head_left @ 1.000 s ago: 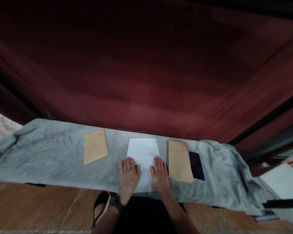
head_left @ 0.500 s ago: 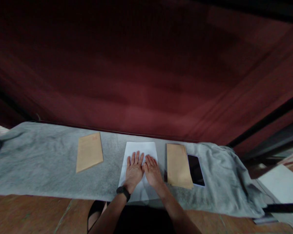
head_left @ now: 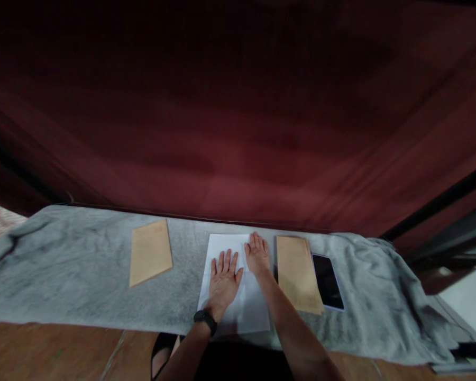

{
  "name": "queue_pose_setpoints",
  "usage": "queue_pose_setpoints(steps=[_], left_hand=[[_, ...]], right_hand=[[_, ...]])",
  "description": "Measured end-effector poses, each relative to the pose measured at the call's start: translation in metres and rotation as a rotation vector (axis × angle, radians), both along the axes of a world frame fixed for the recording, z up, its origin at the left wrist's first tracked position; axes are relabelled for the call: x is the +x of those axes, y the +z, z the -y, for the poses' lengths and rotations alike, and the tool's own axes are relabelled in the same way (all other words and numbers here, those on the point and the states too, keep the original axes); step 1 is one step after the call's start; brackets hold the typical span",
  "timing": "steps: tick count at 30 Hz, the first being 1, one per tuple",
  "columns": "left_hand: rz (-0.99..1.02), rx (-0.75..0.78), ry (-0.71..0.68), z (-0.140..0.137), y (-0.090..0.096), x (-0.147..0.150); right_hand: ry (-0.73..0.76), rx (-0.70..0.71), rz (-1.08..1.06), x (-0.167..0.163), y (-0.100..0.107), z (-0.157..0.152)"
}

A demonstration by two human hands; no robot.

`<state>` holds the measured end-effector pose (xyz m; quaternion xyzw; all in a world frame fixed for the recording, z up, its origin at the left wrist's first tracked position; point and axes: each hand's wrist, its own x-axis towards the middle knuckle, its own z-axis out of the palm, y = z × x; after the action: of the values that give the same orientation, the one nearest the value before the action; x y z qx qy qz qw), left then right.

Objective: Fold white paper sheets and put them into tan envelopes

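Note:
A white sheet of paper (head_left: 249, 312) with faint creases lies flat on the grey cloth in front of me. My left hand (head_left: 224, 280) rests on its left half, palm down with fingers spread. At the sheet's upper right edge lies my right hand (head_left: 257, 253), palm down, fingers stretched out and the thumb a little apart. Neither hand grips anything. Just right of the paper is a stack of brown envelopes (head_left: 299, 275). Another brown envelope (head_left: 150, 253) lies apart on the left.
A smartphone (head_left: 327, 281) with a dark screen lies right of the envelope stack. Grey cloth (head_left: 83, 275) covers the long surface, rumpled at its right end. A dark red panel (head_left: 238, 159) rises behind its far edge. Tiled floor (head_left: 55, 352) shows below.
My right hand has moved away from my left, up and right to the sheet's upper right edge. My left hand stays on the paper, its thumb now spread wider. The view has shifted slightly.

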<state>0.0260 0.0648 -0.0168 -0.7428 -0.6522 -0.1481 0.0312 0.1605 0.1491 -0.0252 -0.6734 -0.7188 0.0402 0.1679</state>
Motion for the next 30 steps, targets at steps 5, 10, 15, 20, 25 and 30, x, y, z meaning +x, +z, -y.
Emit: queue_pose_setpoints(steps=[5, 10, 15, 20, 25, 30], left_hand=[[0.002, -0.012, 0.005, 0.001, 0.002, 0.000], [0.004, -0.011, 0.002, 0.001, 0.003, 0.000], [0.019, -0.005, 0.001, 0.000, 0.000, 0.000], [0.032, 0.015, -0.009, 0.000, -0.002, 0.000], [0.045, 0.013, -0.013, 0.000, -0.003, -0.001], [0.022, -0.004, -0.027, 0.000, -0.001, -0.001]], right_hand=[[-0.140, 0.020, -0.030, -0.003, 0.000, -0.002], [-0.139, 0.050, -0.025, 0.000, 0.000, 0.001], [-0.109, 0.078, -0.004, 0.008, -0.002, 0.014], [-0.154, 0.088, -0.006, 0.007, 0.000, 0.032], [0.023, 0.136, -0.002, -0.003, -0.005, 0.075], [0.120, 0.149, -0.006, -0.001, -0.013, 0.120]])
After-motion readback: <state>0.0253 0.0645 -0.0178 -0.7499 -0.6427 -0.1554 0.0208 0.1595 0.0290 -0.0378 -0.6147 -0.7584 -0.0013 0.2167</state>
